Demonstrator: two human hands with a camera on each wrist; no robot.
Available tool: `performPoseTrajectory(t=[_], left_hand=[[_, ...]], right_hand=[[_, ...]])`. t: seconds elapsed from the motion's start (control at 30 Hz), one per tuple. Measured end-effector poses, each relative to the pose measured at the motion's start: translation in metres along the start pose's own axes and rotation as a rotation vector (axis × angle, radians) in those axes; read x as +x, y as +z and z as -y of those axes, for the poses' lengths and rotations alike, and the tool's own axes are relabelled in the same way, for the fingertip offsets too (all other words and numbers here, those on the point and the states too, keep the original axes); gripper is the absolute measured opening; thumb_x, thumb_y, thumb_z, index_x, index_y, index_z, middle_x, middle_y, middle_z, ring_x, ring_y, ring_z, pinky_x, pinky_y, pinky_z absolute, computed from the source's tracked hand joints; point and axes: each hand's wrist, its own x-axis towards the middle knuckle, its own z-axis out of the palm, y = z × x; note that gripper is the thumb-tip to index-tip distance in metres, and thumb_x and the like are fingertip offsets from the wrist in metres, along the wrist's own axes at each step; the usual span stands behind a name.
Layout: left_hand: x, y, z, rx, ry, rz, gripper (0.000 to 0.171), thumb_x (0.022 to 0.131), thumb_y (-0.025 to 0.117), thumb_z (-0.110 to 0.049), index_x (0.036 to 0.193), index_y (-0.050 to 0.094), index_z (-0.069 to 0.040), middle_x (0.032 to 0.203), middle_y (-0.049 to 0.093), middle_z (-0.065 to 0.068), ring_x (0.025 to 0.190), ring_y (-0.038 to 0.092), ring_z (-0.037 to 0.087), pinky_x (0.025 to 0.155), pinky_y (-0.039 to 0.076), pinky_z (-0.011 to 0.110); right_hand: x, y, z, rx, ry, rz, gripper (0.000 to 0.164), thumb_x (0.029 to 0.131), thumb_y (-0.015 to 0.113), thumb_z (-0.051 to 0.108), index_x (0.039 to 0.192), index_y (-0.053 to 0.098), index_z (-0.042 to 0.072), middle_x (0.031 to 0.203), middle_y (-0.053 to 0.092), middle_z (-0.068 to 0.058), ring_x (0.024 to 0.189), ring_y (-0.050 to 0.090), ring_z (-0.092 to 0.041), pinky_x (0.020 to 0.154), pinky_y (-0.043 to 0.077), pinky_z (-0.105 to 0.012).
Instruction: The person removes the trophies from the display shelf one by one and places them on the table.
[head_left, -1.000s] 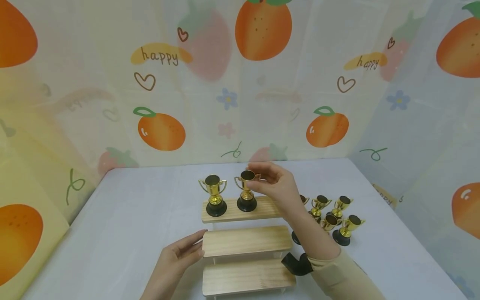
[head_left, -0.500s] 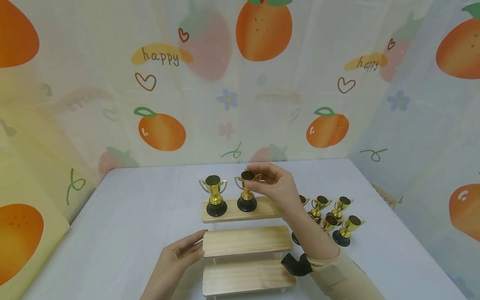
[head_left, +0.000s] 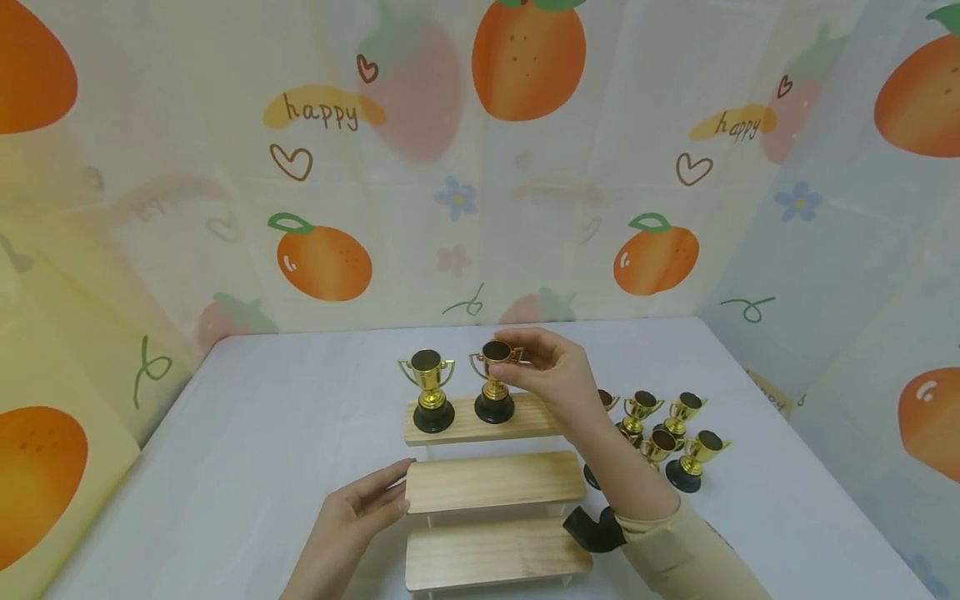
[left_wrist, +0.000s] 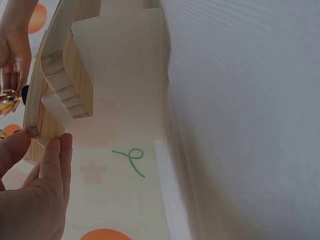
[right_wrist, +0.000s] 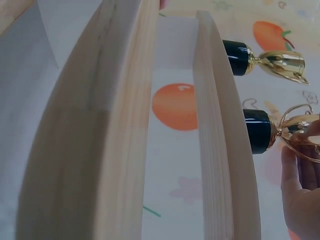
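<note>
A three-step wooden display stand (head_left: 495, 483) stands on the table. On its top step are two small gold trophies with black bases, both upright. My right hand (head_left: 551, 375) pinches the cup of the right-hand trophy (head_left: 493, 407), whose base sits on the board. To its left is the other trophy (head_left: 430, 392), untouched. My left hand (head_left: 360, 510) holds the left end of the middle step; the left wrist view has the thumb on one face of the board (left_wrist: 50, 117) and the fingers on the other. In the right wrist view the held trophy's base (right_wrist: 257, 131) meets the board.
Several more gold trophies (head_left: 701, 454) stand in a group on the table right of the stand, partly hidden behind my right forearm. A white cloth (head_left: 262, 450) covers the table. A fruit-printed curtain (head_left: 525, 208) rises behind it and at both sides.
</note>
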Motion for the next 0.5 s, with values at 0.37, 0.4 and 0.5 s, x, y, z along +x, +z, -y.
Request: performPoseTrajectory(t=[0.37, 0.4, 0.5], left_hand=[[0.0007, 0.0003, -0.0002, -0.003, -0.009, 0.002, 0.057, 0.089, 0.071, -0.018, 0.140, 0.052, -0.002, 0.141, 0.059, 0.016, 0.127, 0.061, 0.023, 0.099, 0.055, 0.028], [0.0007, 0.0004, -0.0003, -0.002, -0.008, 0.001, 0.057, 0.089, 0.071, -0.018, 0.140, 0.053, -0.002, 0.141, 0.059, 0.016, 0.127, 0.061, 0.023, 0.099, 0.056, 0.028], [0.0004, 0.0004, -0.0007, -0.001, -0.007, -0.005, 0.056, 0.089, 0.071, -0.017, 0.140, 0.053, -0.002, 0.141, 0.059, 0.016, 0.128, 0.061, 0.024, 0.099, 0.056, 0.028]], right_hand=[[-0.0046, -0.0024, 0.0024, -0.007, -0.011, -0.022, 0.040, 0.081, 0.079, 0.004, 0.119, 0.068, 0.004, 0.102, 0.070, 0.011, 0.088, 0.063, -0.007, 0.077, 0.057, -0.019], [-0.0051, -0.0034, 0.0027, -0.003, -0.017, -0.023, 0.040, 0.080, 0.079, 0.004, 0.119, 0.068, 0.004, 0.101, 0.071, 0.011, 0.088, 0.063, -0.007, 0.077, 0.057, -0.019], [-0.0068, -0.0070, 0.0035, 0.012, -0.035, -0.026, 0.040, 0.080, 0.080, 0.004, 0.118, 0.068, 0.005, 0.100, 0.072, 0.011, 0.088, 0.064, -0.007, 0.078, 0.058, -0.020]])
